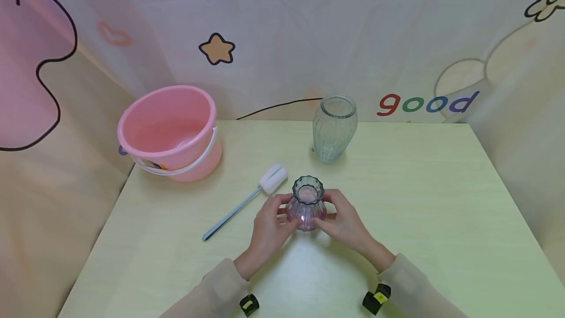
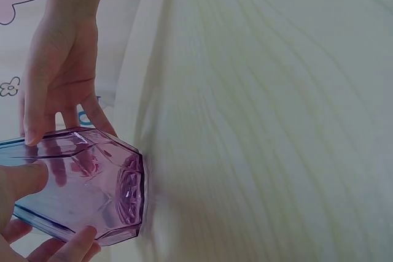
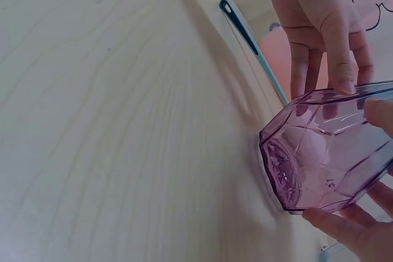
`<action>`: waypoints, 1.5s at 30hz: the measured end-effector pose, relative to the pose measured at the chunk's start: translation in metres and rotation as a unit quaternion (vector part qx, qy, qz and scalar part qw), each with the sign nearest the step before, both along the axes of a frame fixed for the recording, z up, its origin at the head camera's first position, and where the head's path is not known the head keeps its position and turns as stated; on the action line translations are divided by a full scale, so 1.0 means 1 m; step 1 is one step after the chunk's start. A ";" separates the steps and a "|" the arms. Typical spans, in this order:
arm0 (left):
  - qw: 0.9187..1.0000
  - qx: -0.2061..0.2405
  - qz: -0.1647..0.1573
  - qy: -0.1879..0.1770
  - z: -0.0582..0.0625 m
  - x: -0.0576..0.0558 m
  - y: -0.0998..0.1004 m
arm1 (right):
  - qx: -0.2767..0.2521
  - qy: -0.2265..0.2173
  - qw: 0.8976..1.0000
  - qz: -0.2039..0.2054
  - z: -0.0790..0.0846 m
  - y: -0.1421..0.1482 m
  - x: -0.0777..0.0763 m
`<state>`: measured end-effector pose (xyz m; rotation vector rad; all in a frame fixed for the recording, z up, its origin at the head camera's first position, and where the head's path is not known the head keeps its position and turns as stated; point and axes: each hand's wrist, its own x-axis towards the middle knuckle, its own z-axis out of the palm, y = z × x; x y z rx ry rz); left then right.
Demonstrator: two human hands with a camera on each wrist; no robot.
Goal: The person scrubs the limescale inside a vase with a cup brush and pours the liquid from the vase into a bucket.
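Note:
A small glass vase with a scalloped, smoky blue rim and a pink-purple faceted body stands upright between both hands. The left hand grips its left side, thumb on the near face and fingers round the back. From the other side the right hand holds it the same way. Through the clear glass in the left wrist view, the vase shows a thick purple base close to the tabletop; whether it touches, I cannot tell. A sponge brush with a white head and blue handle lies left of the vase.
A pink bucket with a white handle stands at the back left. Behind the small vase is a taller clear glass vase. The pale wooden table ends against a printed cloth backdrop.

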<state>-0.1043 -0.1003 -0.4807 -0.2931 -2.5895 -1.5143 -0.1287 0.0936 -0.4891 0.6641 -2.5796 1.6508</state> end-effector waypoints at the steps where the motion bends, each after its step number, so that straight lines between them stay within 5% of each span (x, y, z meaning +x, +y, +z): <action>1: 1.000 -0.001 -0.001 0.003 0.000 0.000 0.000 | -0.002 0.001 1.000 0.000 -0.001 0.000 0.000; 24: 1.000 0.002 -0.023 0.002 0.000 -0.002 -0.003 | -0.003 0.014 1.000 0.010 -0.006 0.000 0.000; 33: 0.997 -0.061 -0.047 -0.001 0.006 -0.007 -0.015 | 0.015 0.019 1.000 0.011 -0.008 0.000 -0.002; 39: 0.992 -0.116 -0.021 0.044 0.005 -0.009 -0.032 | 0.014 0.017 1.000 0.017 -0.009 0.000 0.000; 45: 0.987 -0.155 0.021 0.025 0.003 -0.007 -0.052 | 0.013 0.020 1.000 0.017 -0.011 0.000 0.000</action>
